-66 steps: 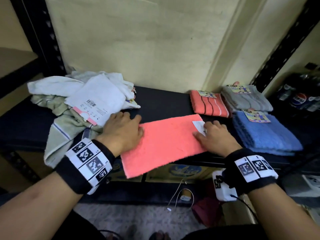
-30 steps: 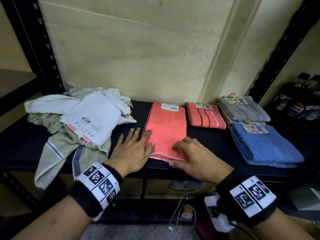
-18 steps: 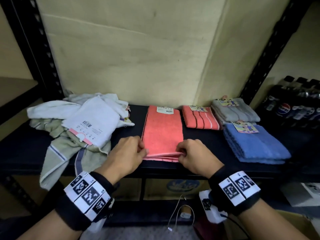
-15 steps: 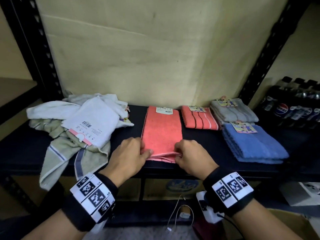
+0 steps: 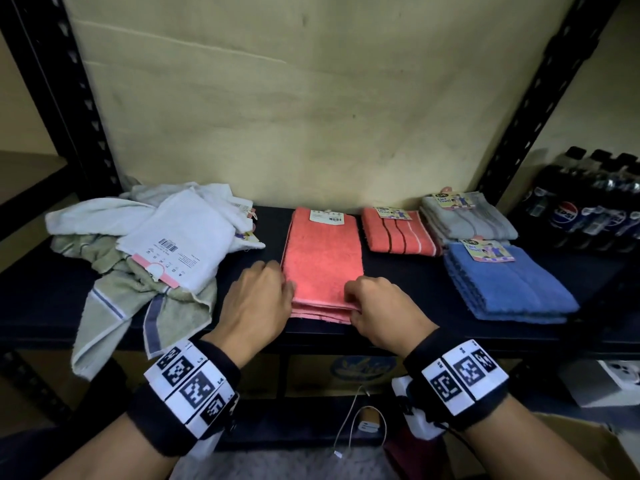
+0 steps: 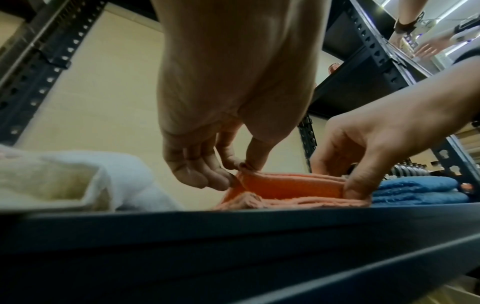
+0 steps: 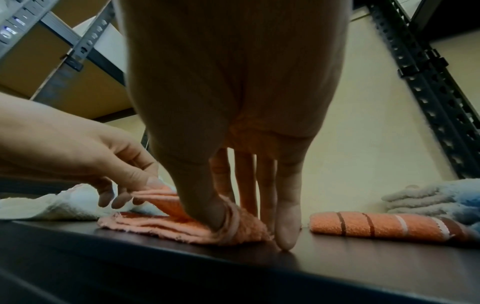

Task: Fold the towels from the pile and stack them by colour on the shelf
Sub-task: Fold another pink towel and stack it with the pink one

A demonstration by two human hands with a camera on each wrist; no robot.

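A plain coral towel [image 5: 323, 258], folded lengthwise into a long strip with a white label at its far end, is laid flat mid-shelf [image 5: 408, 289], its near layers lifted. To its left an unfolded pile [image 5: 145, 258] of white and beige towels is heaped; to its right folded striped coral [image 5: 398, 233], grey [image 5: 467, 221] and blue [image 5: 509, 289] towels are stacked.

Left hand [image 5: 258, 299] and right hand [image 5: 384, 308] pinch with curled fingers [image 6: 207, 176].

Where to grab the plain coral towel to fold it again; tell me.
Grip the coral towel by its two near corners, coming from the front shelf edge. Its layered near end lies there, and the left hand and right hand already pinch those corners.
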